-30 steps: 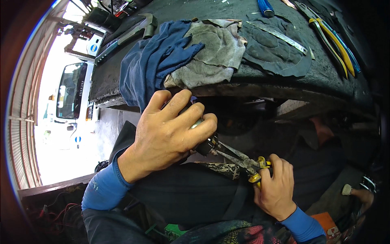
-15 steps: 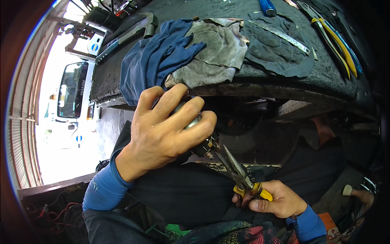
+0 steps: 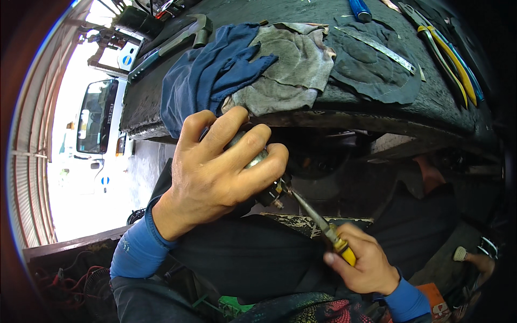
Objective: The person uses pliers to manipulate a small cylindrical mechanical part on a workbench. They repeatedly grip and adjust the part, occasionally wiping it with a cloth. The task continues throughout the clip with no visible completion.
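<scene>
Needle-nose pliers (image 3: 312, 212), on the near side of the desk (image 3: 142, 99), are clasped in the grip of the right hand (image 3: 369, 264); closer to the desk, a metal-and-black part (image 3: 267, 197) is enclosed by the left hand (image 3: 215, 172). Slippage could be caused by the part rolling, if loosely held.

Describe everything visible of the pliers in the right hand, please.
The pliers have slim, grey, metallic-looking jaws and yellow grips, partly hidden by the right hand holding them. They slant up and left, tips at the dark part in the left hand; whether they touch it or are shut is unclear.
</scene>
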`<state>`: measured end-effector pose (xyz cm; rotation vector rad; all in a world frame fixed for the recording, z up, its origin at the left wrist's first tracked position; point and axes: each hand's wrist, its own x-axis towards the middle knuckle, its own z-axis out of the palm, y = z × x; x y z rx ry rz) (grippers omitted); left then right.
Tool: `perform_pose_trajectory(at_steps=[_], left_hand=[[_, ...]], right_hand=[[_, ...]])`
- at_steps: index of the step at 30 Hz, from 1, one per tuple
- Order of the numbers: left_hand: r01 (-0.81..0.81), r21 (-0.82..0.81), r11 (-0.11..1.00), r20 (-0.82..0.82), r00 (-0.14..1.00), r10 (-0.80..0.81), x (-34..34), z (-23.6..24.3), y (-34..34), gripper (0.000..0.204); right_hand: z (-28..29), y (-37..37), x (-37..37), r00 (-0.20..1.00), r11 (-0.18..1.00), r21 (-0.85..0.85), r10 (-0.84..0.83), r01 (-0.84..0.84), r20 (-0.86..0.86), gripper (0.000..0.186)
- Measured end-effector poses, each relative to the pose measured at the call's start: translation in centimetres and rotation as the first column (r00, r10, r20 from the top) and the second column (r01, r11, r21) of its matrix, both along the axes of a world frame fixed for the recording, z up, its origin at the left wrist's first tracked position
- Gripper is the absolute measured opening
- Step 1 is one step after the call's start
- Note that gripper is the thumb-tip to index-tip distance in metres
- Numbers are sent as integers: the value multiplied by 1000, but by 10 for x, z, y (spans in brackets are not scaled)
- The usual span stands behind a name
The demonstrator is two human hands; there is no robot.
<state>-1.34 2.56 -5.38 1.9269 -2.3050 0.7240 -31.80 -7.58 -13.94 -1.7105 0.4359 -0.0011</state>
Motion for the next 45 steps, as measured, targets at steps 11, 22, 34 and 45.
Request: perform_pose_trajectory(at_steps=[11,22,34,45], left_hand=[[-105,228,968,-426,883,196,3,13,1,49],[27,447,894,-813,-403,419,24,45,-22,33],[-376,-5,927,-753,611,244,58,21,-89,64],[-227,-120,967,-674,734,89,53,4,-90,45]], right_hand=[[-9,-8,-3,997,986,154,-53,60,-52,24],[-7,12,8,960,789,576,-280,215,25,22],[2,-4,20,954,597,801,-263,41,147,28],[13,-26,93,914,83,924,-138,-374,382,33]])
